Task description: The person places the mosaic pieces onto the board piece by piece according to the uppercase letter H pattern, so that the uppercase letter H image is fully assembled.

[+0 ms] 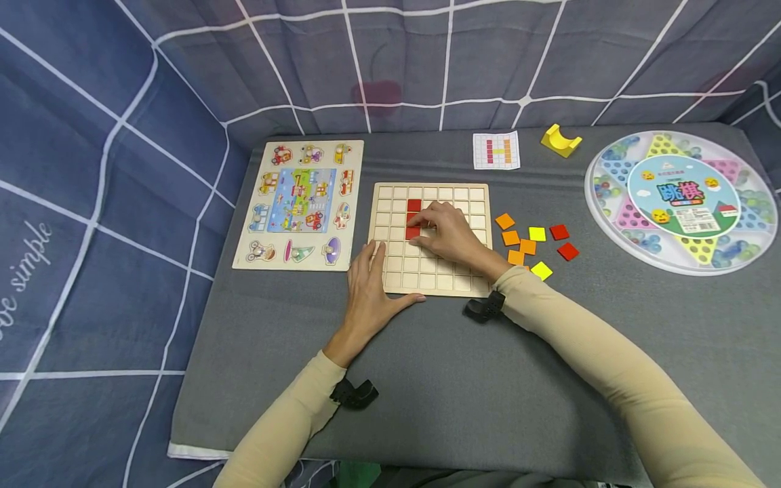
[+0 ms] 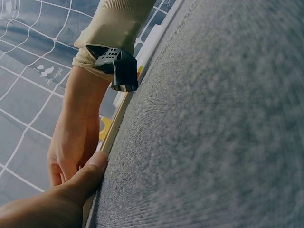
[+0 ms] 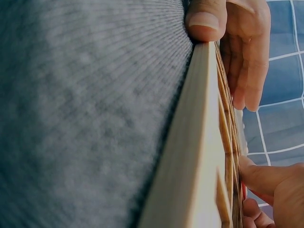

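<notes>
A wooden grid board point(image 1: 396, 272) lies in the middle of the table, with a column of red square tiles point(image 1: 414, 204) in its upper left cells. My right hand point(image 1: 453, 234) reaches over the board and pinches the lowest red tile point(image 1: 412, 232) between thumb and fingertips. In the right wrist view, a sliver of red shows by the fingers of the right hand point(image 3: 280, 187). My left hand point(image 1: 368, 293) rests at the board's lower left corner, fingers straight along its left edge. Its thumb point(image 2: 92, 173) lies at the near edge of the board point(image 3: 190, 171).
Loose orange tiles point(image 1: 510, 238), yellow tiles point(image 1: 541, 271) and red tiles point(image 1: 568, 251) lie right of the board. Behind are a pattern card point(image 1: 488, 159) and a yellow curved block point(image 1: 559, 142). A picture puzzle point(image 1: 356, 169) sits left, a round Chinese checkers set point(image 1: 683, 196) right.
</notes>
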Motion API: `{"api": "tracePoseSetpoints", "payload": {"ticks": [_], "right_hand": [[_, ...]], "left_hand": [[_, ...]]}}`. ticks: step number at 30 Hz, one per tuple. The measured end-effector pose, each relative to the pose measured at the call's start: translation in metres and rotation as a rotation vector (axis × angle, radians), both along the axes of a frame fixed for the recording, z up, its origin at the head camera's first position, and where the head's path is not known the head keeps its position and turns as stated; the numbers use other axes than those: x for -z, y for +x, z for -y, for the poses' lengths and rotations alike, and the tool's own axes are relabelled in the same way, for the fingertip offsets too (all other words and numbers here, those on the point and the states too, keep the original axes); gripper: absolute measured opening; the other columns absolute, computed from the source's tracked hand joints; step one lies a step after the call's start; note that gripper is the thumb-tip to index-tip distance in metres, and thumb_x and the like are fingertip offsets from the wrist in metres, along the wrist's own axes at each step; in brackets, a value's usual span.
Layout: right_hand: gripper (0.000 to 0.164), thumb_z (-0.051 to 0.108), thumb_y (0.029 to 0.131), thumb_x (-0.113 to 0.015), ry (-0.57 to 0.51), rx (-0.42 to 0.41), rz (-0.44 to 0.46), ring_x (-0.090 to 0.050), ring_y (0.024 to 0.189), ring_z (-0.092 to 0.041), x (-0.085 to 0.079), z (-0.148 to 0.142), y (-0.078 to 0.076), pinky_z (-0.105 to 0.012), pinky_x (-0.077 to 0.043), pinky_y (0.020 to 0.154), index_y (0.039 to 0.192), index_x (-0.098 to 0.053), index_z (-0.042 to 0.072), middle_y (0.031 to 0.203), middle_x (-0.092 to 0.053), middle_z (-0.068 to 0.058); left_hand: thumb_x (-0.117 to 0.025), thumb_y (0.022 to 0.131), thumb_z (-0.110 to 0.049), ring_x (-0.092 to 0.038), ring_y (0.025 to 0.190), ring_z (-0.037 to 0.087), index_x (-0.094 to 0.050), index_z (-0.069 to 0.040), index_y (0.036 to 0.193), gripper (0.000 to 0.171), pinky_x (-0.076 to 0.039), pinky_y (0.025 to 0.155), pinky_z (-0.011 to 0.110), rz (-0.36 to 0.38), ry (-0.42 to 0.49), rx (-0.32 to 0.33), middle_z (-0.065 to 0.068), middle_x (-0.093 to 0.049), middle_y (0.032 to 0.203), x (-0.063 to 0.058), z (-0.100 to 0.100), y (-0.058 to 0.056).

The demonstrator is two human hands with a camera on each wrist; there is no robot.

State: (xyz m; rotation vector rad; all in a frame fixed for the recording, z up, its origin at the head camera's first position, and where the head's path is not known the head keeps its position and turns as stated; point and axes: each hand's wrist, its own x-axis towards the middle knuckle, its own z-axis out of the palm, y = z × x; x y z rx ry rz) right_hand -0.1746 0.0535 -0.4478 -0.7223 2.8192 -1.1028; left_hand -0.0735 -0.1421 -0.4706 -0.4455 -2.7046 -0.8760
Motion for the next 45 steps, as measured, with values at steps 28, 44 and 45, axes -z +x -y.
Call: {"api": "tracePoseSetpoints", "payload": {"ticks": [28,44,45], "right_hand": [[0.036,0.020,0.084,-0.079,-0.019,-0.144,-0.019,-0.055,0.101,-0.026,-0.009,-0.046,0.013,-0.044,-0.036,0.090,0.118,-0.070,0.011,0.112,-0.067,-0.007],[0.028,0.002,0.086,-0.073,0.016,0.198,-0.106,-0.045,0.077,-0.016,-0.017,-0.183,0.046,-0.023,-0.034,0.066,0.114,-0.071,0.006,0.100,-0.061,-0.011],[0.029,0.001,0.086,-0.073,0.028,0.215,-0.096,-0.044,0.075,-0.015,-0.017,-0.190,0.048,-0.021,-0.033,0.065,0.114,-0.070,0.006,0.100,-0.060,-0.011]], "left_hand": [[-0.091,0.058,-0.053,-0.033,0.140,0.040,-0.039,0.001,0.147,0.117,-0.026,0.111,0.058,0.049,0.032,0.002,0.024,-0.037,0.150,0.005,-0.007,-0.001],[-0.092,0.059,-0.050,-0.032,0.140,0.042,-0.039,0.001,0.147,0.115,-0.025,0.110,0.060,0.033,0.051,0.010,0.025,-0.037,0.149,0.003,0.000,0.000],[-0.092,0.059,-0.050,-0.032,0.140,0.042,-0.039,0.001,0.147,0.114,-0.025,0.110,0.060,0.032,0.053,0.009,0.025,-0.037,0.149,0.003,0.000,0.000]]}}
